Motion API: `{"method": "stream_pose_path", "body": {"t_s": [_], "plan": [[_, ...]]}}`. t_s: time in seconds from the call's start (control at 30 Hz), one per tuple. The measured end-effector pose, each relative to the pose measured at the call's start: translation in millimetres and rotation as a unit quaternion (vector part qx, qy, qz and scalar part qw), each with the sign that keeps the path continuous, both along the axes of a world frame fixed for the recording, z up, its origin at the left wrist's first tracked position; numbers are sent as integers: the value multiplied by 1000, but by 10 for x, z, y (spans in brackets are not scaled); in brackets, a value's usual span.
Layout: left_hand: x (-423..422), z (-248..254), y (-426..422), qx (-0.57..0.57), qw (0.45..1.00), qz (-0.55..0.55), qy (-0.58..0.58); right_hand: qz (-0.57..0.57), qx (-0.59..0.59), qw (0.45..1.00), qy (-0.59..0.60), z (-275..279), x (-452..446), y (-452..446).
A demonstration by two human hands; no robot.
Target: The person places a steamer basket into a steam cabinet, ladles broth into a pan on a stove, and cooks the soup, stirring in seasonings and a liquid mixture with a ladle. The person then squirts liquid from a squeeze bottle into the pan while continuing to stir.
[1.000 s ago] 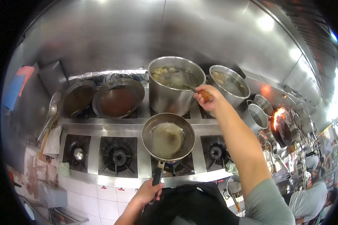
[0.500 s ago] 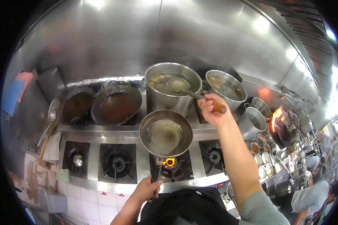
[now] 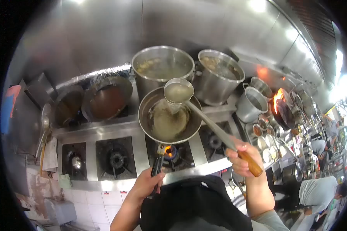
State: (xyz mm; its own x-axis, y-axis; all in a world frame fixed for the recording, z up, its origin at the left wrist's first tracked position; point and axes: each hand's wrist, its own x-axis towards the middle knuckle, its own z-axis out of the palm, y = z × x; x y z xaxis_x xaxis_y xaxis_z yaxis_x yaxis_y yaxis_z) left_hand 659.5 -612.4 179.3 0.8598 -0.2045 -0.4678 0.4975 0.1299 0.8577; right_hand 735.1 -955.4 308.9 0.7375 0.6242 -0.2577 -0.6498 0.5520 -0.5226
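Black handle [image 3: 157,168] of the pan [image 3: 166,125]: my left hand [image 3: 148,182] closed round it, pan tilted above a lit burner [image 3: 171,153]. Ladle [image 3: 179,91], holding liquid, over the pan's far rim; my right hand [image 3: 243,158] curled round its wooden grip [image 3: 250,164].

1. The frying pan [image 3: 143,120] is round and dark-walled, with a black handle pointing toward the person, gripped by the left hand [image 3: 148,183]. It lies open side up above and beyond a lit burner [image 3: 169,154]; cloudy, pale liquid [image 3: 167,125] covers its bottom.
2. The ladle [image 3: 212,124] is metal with a wooden grip, held in the right hand [image 3: 244,159]. It slants across the pan's right side, its bowl over the far rim, containing pale liquid that appears to be spilling into the pan.
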Motion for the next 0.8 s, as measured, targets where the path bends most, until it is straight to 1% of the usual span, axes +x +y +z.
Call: {"method": "stream_pose_path", "body": {"t_s": [0.03,0.1,0.13,0.17,0.2,0.23,0.27,0.3,0.33,0.37,0.43,0.47,0.5,0.53,0.57,0.6,0.63,0.67,0.7,0.73,0.77,0.8], "plan": [[-55,-59,-12,-16,1000,2,0,-13,-19,1000,6,-106,-131,-35],[-127,-280,-9,-17,1000,-8,10,0,-52,998,37,-406,-287,-141],[-167,-407,-12,-16,1000,-20,0,-17,-78,995,57,-590,-388,-200],[-201,-507,-19,-15,999,-33,-12,-2,-136,990,32,-644,-475,-186],[-235,-570,-37,11,999,-45,-12,10,-167,985,31,-729,-537,-222],[-275,-687,-49,11,999,-48,-8,21,-197,980,31,-839,-578,-269],[-323,-842,-60,45,997,-59,7,19,-196,980,34,-933,-622,-299],[-368,-987,-63,79,994,-69,22,29,-246,968,31,-1026,-656,-325],[-405,-1105,-42,67,995,-77,20,39,-294,955,27,-1123,-671,-351],[-443,-1218,-33,68,994,-80,23,37,-293,955,31,-1239,-673,-384],[-510,-1421,-26,34,997,-58,40,84,-375,923,-23,-1476,-656,-449],[-543,-1530,-38,34,997,-65,40,92,-371,924,-30,-1567,-639,-468],[-572,-1641,-55,74,995,-58,24,84,-371,925,-27,-1648,-609,-475],[-608,-1716,-71,112,992,-54,5,119,-413,900,-71,-1723,-582,-475],[-641,-1769,-87,111,991,-69,-2,152,-456,870,-114,-1803,-546,-497],[-672,-1827,-97,91,995,-51,3,158,-449,872,-114,-1915,-516,-537],[-688,-1879,-124,70,997,-33,8,141,-455,872,-110,-2004,-485,-584],[-695,-1888,-157,66,997,-48,1,149,-413,895,-76,-2083,-436,-631],[-711,-1887,-183,94,995,-37,-14,156,-367,916,-43,-2161,-387,-689],[-726,-1909,-210,122,992,-24,-28,172,-342,923,-35,-2234,-334,-754],[-739,-1970,-234,119,992,-34,-33,161,-345,924,-35,-2257,-301,-779],[-748,-2036,-262,129,991,-21,-43,173,-325,930,-15,-2272,-261,-802]]}}
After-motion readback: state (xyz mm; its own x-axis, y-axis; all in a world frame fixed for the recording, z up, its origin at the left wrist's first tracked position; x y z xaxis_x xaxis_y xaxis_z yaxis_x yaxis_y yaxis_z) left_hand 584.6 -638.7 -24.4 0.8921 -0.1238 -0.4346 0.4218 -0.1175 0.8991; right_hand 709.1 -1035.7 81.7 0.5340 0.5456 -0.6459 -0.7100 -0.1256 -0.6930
